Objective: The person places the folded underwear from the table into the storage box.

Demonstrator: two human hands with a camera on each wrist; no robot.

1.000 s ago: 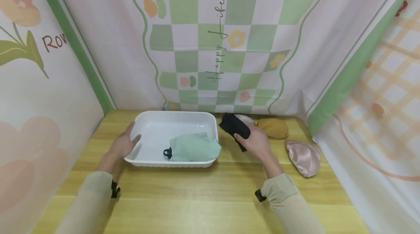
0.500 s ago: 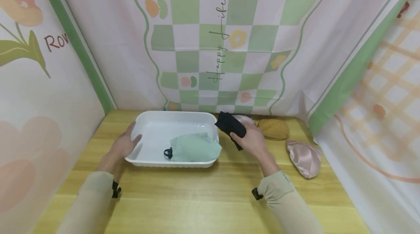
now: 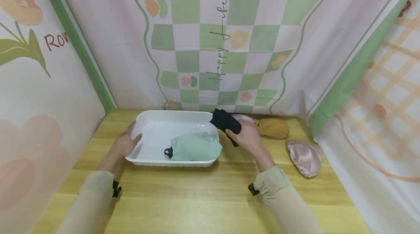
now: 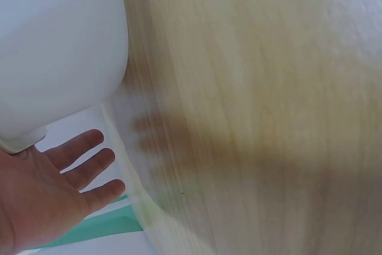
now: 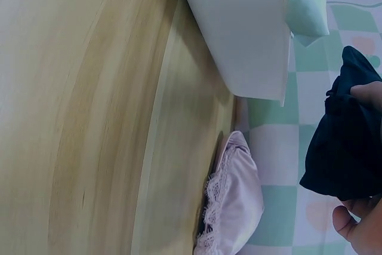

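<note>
My right hand (image 3: 248, 135) grips a bundle of folded black cloth (image 3: 226, 121) at the white tray's right rim; the bundle overlaps that corner in the head view. Thumb and fingers close round the black cloth (image 5: 346, 135) in the right wrist view. My left hand (image 3: 123, 144) holds the left end of the white tray (image 3: 154, 128), thumb over the rim. Outside the wall, its other fingers (image 4: 89, 168) stretch out in the left wrist view. Inside the tray lies a mint-green folded cloth bundle (image 3: 196, 147) with a small black loop, its right end over the rim.
Right of the tray lie a mustard cloth bundle (image 3: 273, 128) and a pink satin bundle (image 3: 304, 158). A pale pink lace-trimmed satin piece (image 5: 239, 201) lies behind my right hand. Printed curtains (image 3: 242, 62) bound the wooden table (image 3: 197, 197) at back and sides.
My right hand has moved left and slightly away from me with the black cloth, which now overlaps the tray's right corner. My left hand and the tray have stayed put.
</note>
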